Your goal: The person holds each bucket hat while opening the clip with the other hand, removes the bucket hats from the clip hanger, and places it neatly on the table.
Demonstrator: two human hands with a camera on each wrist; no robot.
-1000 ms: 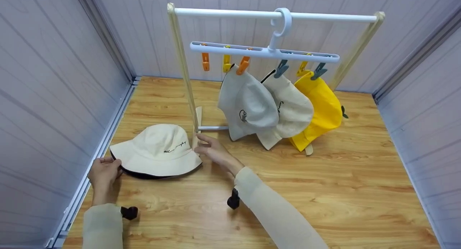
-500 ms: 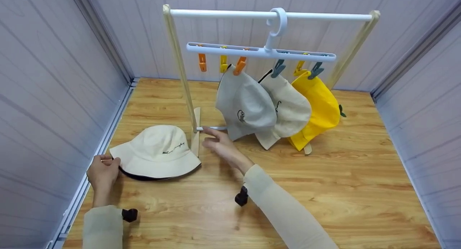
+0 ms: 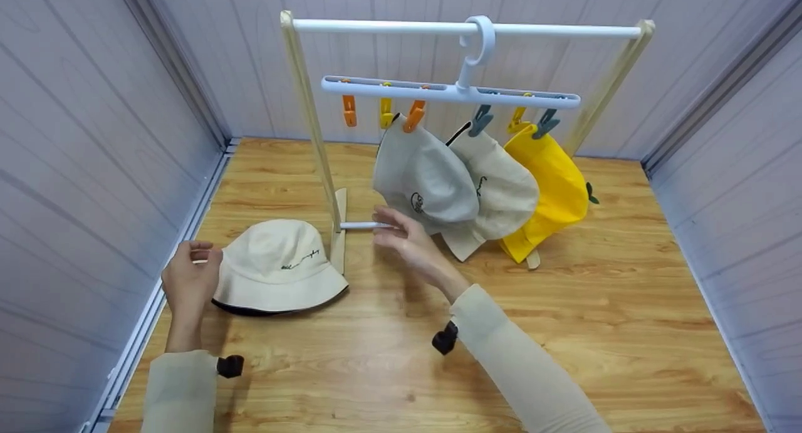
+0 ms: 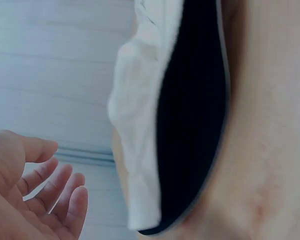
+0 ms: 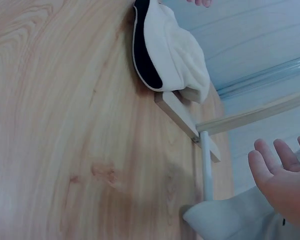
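A cream bucket hat (image 3: pixel 276 257) with dark script and a black underside sits crown up on the wooden floor at left. Beside its left brim is my left hand (image 3: pixel 193 276), raised, its fingers bent loosely; the left wrist view shows a gap between those fingers and the hat (image 4: pixel 140 100). My right hand (image 3: pixel 416 248) is in the air in front of the grey bucket hat (image 3: pixel 429 176), fingers loosely spread and holding nothing. That grey hat hangs by its brim from an orange clothespin (image 3: pixel 414 116).
A white clip hanger (image 3: pixel 451 93) hooks over the white rail of a wooden-sided rack (image 3: pixel 307 107). A cream hat (image 3: pixel 501 182) and a yellow hat (image 3: pixel 551 188) hang from its other pegs. Orange and yellow pegs (image 3: pixel 349 110) dangle at its left end. Panel walls (image 3: pixel 81 138) enclose the floor.
My left hand has let go of the cream hat's brim and risen. The right hand has moved away from that hat, rightward to in front of the grey one.
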